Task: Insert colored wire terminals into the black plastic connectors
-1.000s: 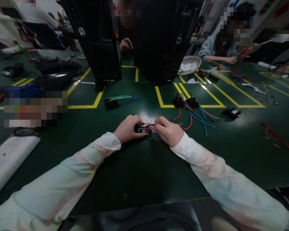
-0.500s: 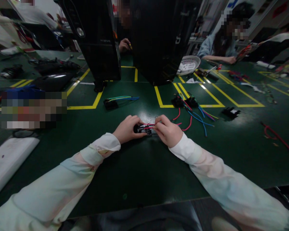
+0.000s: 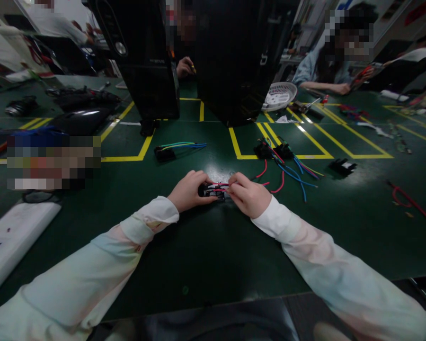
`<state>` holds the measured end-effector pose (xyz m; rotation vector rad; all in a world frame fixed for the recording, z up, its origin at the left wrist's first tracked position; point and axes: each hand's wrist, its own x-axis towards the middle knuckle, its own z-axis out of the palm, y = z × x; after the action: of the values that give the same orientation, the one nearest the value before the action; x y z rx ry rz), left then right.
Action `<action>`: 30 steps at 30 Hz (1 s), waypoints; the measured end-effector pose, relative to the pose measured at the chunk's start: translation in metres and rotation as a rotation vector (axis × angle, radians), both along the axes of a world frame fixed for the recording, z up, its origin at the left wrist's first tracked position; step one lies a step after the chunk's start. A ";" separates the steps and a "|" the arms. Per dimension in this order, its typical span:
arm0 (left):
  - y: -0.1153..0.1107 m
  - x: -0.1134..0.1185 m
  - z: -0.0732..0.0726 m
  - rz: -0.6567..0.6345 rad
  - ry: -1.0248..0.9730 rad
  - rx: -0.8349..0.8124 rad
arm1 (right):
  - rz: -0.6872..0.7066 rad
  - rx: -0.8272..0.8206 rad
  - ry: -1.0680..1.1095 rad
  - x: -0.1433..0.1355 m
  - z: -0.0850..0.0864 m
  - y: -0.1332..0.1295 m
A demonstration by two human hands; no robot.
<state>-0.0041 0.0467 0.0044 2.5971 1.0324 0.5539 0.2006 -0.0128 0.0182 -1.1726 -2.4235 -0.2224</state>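
My left hand (image 3: 189,191) is closed around the left end of a small black plastic part (image 3: 218,193), thumb in front and fingers behind. Red wires (image 3: 220,184) run along the top of that part. At its right end my right hand (image 3: 250,194) pinches the red wires between thumb and fingertips; the exact grip point is partly hidden by the fingers. Just behind lies a similar black part (image 3: 165,153) with green, yellow and blue wires. Two more black parts (image 3: 263,149) with red, blue and yellow wires lie beyond my right hand.
Two tall black cases (image 3: 142,71) stand at the back of the green table (image 3: 213,265). A white basket (image 3: 279,94) sits right of them. On the left is a long white box (image 3: 17,237). A black part (image 3: 342,166) and red wire (image 3: 412,203) lie right. Other people sit beyond.
The view has shifted slightly. Both hands keep their hold on the black part and the red wires, with hardly any visible movement.
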 end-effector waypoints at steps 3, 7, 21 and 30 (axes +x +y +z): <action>0.001 0.000 -0.001 0.010 0.002 0.001 | -0.027 0.012 0.029 0.000 -0.001 0.000; 0.001 0.000 -0.002 0.005 -0.005 0.013 | 0.018 0.024 -0.035 0.001 0.000 0.000; 0.001 0.000 -0.002 0.009 0.001 0.004 | -0.012 0.004 0.017 0.000 0.001 0.001; 0.001 0.001 -0.001 0.013 0.004 -0.005 | -0.006 -0.040 0.060 -0.001 -0.001 0.001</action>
<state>-0.0034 0.0473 0.0034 2.5895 1.0509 0.5490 0.1992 -0.0117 0.0173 -1.1872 -2.3824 -0.1395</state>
